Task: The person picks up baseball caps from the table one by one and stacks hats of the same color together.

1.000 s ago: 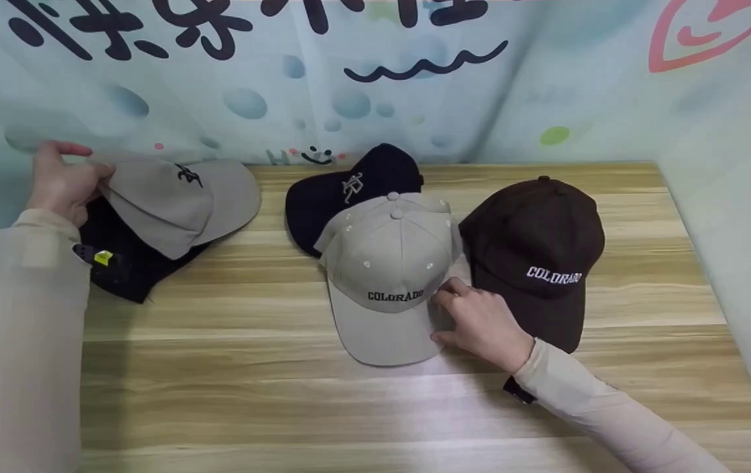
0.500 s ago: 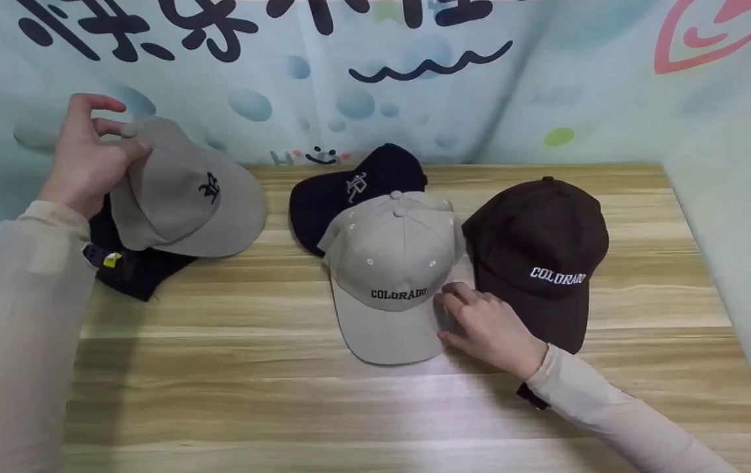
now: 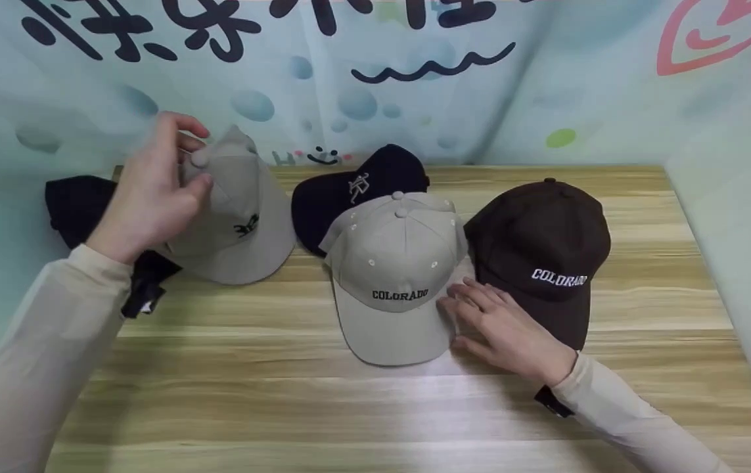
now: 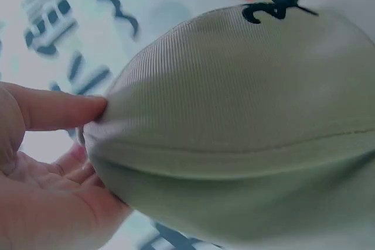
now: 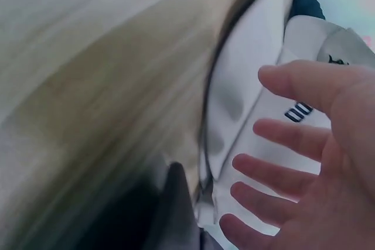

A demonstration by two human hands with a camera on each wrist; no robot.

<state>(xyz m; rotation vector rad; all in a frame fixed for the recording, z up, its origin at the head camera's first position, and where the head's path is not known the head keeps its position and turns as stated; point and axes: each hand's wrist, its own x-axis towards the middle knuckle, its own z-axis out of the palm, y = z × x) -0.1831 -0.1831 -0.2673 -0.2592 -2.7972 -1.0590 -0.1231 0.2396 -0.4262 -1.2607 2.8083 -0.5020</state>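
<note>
My left hand (image 3: 158, 187) pinches the crown of a grey cap (image 3: 237, 203) near its top button, thumb on one side. In the left wrist view the cap's cloth (image 4: 222, 92) bunches between thumb and fingers. A black cap (image 3: 79, 203) lies behind my left wrist, partly hidden by it. My right hand (image 3: 513, 328), fingers spread and loose, is beside the brim of a light grey COLORADO cap (image 3: 395, 256); whether the fingertips touch it I cannot tell. That cap overlaps another grey one beneath it. In the right wrist view, the right hand (image 5: 310, 156) holds nothing.
A dark navy cap (image 3: 375, 174) stands behind the grey COLORADO cap, partly covered by it. A dark brown COLORADO cap (image 3: 546, 243) is to the right, close to my right hand. A printed cloth backdrop (image 3: 349, 79) rises behind the wooden table (image 3: 322, 414).
My left hand has lifted the grey cap off the black cap and carried it right, uncovering more of the black one. My right hand has drawn slightly right, its fingers straightening.
</note>
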